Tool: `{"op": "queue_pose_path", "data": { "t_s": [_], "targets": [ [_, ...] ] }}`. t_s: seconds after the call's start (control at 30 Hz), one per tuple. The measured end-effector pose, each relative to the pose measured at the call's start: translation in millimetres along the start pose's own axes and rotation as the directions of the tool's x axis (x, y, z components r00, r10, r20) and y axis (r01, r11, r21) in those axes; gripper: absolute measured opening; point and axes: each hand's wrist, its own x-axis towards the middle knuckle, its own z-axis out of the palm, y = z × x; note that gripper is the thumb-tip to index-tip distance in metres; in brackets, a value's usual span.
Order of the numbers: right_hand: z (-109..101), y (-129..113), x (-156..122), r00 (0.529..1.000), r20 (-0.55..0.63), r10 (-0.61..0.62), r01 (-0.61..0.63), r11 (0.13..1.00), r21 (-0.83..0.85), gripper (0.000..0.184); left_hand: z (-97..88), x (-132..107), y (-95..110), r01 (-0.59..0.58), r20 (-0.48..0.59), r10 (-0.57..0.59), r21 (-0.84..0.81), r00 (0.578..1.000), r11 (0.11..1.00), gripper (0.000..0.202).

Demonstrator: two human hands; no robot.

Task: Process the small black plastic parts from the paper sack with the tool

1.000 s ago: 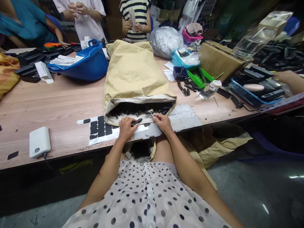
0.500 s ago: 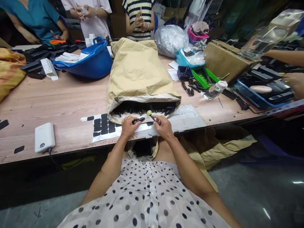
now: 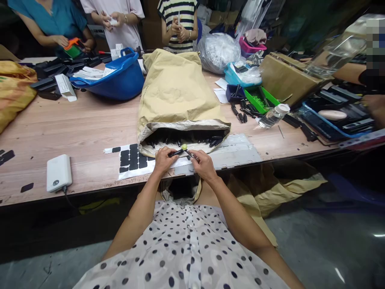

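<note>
My left hand (image 3: 164, 161) is closed around a small black pen-shaped piece (image 3: 176, 153) that points to the right. In my right hand (image 3: 203, 163) is a thin dark stick with a yellow-green round tip (image 3: 184, 147); its lower end is hidden by my fingers. The round tip meets the end of the black piece, or lies just in front of it; I cannot tell which. Right behind my hands is the mouth of a large tan sack (image 3: 180, 92), with several similar black pieces (image 3: 215, 140) inside. A sheet of black stickers (image 3: 132, 158) lies left of my left hand.
Left, a white power bank (image 3: 59, 173) with a cable sits near the table edge. A blue basin (image 3: 114, 86) stands behind it. On the right are a green tray (image 3: 261, 99), a bottle (image 3: 274, 115) and a crate of black parts (image 3: 333, 120). Co-workers (image 3: 177, 30) work across the table.
The stick's yellow-green tip has moved left and down, to the end of the black piece. Across the table, a person in teal has lifted an orange-and-green object.
</note>
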Motion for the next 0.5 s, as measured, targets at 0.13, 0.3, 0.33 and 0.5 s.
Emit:
{"op": "queue_pose_path", "data": {
  "t_s": [0.13,0.3,0.33,0.5],
  "targets": [
    [-3.1,-2.1,0.6,0.999,-0.028,-0.025,0.025,1.000,0.015,0.033,0.4,0.5,0.3,0.004,-0.002,-0.004,-0.012,1.000,1.000,0.019],
    [-1.7,-2.0,-0.4,0.998,-0.026,-0.063,0.063,0.998,-0.001,0.034,0.5,1.4,0.0,0.008,0.006,-0.008,-0.019,1.000,1.000,0.019],
    [-0.9,-1.3,-0.7,0.998,-0.014,-0.059,0.059,0.998,-0.009,0.034,0.7,1.6,-0.1,0.011,0.008,-0.011,-0.017,1.000,1.000,0.019],
    [-1.3,-3.3,0.2,0.997,0.010,-0.072,0.073,0.997,-0.039,0.034,1.4,2.0,0.1,0.015,0.002,-0.015,-0.005,1.000,1.000,0.019]
  ]
}}
